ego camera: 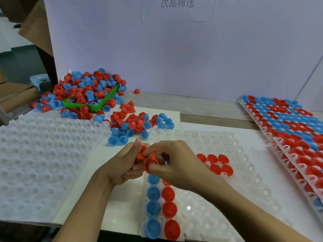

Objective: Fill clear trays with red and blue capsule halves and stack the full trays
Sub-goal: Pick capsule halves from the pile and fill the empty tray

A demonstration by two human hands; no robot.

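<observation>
Both hands meet above the clear tray (201,203), left hand (122,165) and right hand (172,163) pinching nested red capsule halves (145,155). Empty pockets lie directly beneath and rightward, nearer the right hand.

Red and blue capsule halves (139,123), green box (97,106), clear tray (218,198).

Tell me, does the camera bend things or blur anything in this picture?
Head view: wide-angle lens bows the full trays at right and the table edge; both hands, left and right, look slightly soft; light is even, with small glints on the clear tray.
</observation>
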